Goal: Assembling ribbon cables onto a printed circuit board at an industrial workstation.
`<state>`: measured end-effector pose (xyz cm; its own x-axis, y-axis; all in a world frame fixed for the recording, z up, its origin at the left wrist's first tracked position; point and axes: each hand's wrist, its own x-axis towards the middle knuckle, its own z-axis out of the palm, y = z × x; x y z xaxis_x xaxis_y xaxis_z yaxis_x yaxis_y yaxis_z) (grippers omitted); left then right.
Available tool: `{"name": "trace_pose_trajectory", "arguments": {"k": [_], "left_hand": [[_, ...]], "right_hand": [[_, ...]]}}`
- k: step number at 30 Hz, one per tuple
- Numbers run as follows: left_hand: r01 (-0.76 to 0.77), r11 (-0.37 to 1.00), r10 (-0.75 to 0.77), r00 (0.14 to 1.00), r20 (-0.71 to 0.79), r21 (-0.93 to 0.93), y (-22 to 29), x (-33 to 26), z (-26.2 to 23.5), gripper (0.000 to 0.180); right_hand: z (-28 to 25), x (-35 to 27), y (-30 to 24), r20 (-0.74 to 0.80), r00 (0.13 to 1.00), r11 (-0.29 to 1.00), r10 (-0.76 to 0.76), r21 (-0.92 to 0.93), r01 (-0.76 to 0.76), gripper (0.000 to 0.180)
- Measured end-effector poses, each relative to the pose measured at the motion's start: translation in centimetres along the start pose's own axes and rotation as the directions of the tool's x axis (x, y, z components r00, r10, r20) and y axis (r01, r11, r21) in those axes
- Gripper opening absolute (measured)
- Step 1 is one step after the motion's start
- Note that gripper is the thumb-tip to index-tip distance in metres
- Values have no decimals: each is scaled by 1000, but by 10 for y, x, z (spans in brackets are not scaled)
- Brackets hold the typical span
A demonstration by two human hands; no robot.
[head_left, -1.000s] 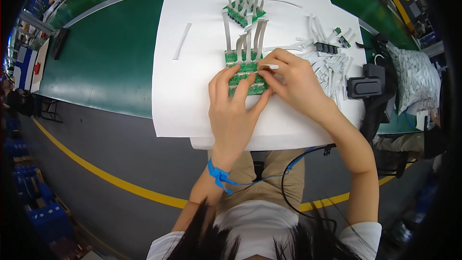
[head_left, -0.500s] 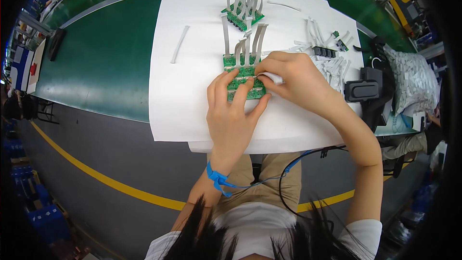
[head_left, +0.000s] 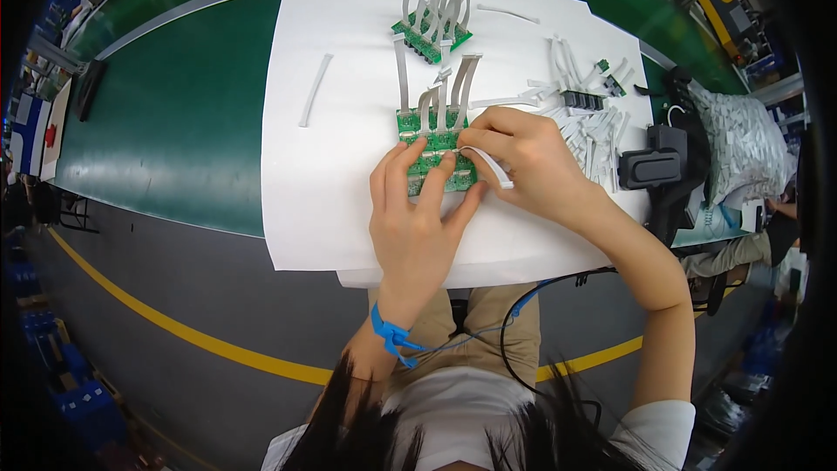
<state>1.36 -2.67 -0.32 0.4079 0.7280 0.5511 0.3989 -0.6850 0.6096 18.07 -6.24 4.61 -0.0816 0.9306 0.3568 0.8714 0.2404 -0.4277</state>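
A green circuit board panel lies on white paper in front of me, several grey ribbon cables standing up from its far rows. My left hand rests with spread fingers on the panel's near part, its fingertips pressing the board. At the panel's right edge, my right hand pinches a short white ribbon cable. One end of that cable meets the board beside my left fingertips; the other sticks out below my right fingers. Whether the end is seated in a connector is hidden by the fingers.
A second board with upright cables stands farther back. Loose white cables and a black connector strip lie at right, near a black device and a clear bag of cables. A single cable lies at left.
The view has shifted slightly, so everything sits a little lower and left. My right fingers have turned a little, and more of the pinched cable now shows below them. My left hand stays on the panel.
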Motion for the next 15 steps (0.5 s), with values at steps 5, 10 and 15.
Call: {"name": "trace_pose_trajectory", "arguments": {"k": [5,10,15], "left_hand": [[-12,1000,12,1000,10,0,-1,0,-1,41],[-23,1000,23,999,-39,-2,0,1,1,40],[38,998,-39,999,-20,-47,2,1,1,40]], "right_hand": [[-11,16,-16,120,993,982,-12,-187,35,24],[-7,4,7,48,993,966,112,227,-120,20],[-7,7,13,71,991,946,116,295,-132,18]]}}
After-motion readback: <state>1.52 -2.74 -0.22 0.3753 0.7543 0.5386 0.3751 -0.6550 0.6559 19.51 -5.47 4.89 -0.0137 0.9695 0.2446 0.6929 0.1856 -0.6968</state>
